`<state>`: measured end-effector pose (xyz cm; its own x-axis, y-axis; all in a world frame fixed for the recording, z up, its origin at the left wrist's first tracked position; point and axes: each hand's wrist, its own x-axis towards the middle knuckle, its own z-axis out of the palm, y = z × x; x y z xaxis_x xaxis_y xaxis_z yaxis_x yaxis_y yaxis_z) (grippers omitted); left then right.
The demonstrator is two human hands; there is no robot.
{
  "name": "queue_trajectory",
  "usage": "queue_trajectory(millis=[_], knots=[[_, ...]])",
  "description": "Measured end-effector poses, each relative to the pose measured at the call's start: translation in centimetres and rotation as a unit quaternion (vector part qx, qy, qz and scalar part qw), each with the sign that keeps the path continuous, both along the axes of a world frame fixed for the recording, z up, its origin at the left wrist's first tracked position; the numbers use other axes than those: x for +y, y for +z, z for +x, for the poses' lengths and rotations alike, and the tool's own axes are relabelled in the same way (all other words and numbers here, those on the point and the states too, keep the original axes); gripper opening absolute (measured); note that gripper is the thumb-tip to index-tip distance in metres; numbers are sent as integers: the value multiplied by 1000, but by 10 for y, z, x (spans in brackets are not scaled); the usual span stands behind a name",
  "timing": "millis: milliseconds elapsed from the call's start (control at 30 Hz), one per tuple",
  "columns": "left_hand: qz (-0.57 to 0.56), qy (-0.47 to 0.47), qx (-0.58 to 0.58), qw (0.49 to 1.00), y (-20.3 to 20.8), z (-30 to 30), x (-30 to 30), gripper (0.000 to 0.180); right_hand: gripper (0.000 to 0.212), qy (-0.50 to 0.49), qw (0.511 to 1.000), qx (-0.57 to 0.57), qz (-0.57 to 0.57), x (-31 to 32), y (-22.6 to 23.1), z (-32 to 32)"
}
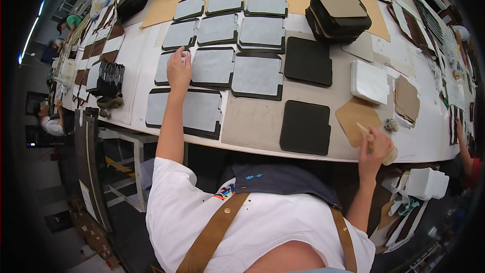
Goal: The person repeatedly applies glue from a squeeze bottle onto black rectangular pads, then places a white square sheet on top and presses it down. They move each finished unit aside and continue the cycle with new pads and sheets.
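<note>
Rows of flat black panels, each with a pale grey sheet on its face, lie across the table's left and middle. My left hand (180, 68) reaches over one grey-faced panel (162, 70) at the left of the third row, fingers apart and empty. Whether its fingertips touch the panel I cannot tell. At the right, my right hand (376, 147) is closed around a pale squeeze bottle (389, 155) with a thin pointed nozzle (361, 128). The nozzle points up and left over a tan board (356, 116). Two plain black panels (305, 127) lie left of that board.
A tall stack of black panels topped by a tan board (338, 0) stands at the back right. White sheets (369, 81) are piled near tan cards (406, 98). Upright black pieces (107, 78) cluster at the left. The table's front edge (242, 149) runs before me; other people work farther off.
</note>
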<state>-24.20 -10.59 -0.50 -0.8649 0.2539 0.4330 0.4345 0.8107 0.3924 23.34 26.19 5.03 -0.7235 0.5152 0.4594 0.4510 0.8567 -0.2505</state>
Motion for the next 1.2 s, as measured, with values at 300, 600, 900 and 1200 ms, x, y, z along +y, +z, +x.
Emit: queue_trajectory(millis=[300, 600, 900, 1200], knots=[[-12, -200, 39, 979, 16, 62, 39, 22, 59, -173, 900, 97, -389, 65, -33, 97], [-136, -209, 73, 966, 4, 57, 79, 47, 67, -115, 834, 152, -518, 63, -21, 106], [-67, -160, 63, 983, 24, 85, 59, 42, 81, -30, 709, 448, -544, 53, -10, 90], [59, -274, -16, 960, 34, 183, 82, 26, 77, -11, 809, 415, -416, -2, 0, 25]])
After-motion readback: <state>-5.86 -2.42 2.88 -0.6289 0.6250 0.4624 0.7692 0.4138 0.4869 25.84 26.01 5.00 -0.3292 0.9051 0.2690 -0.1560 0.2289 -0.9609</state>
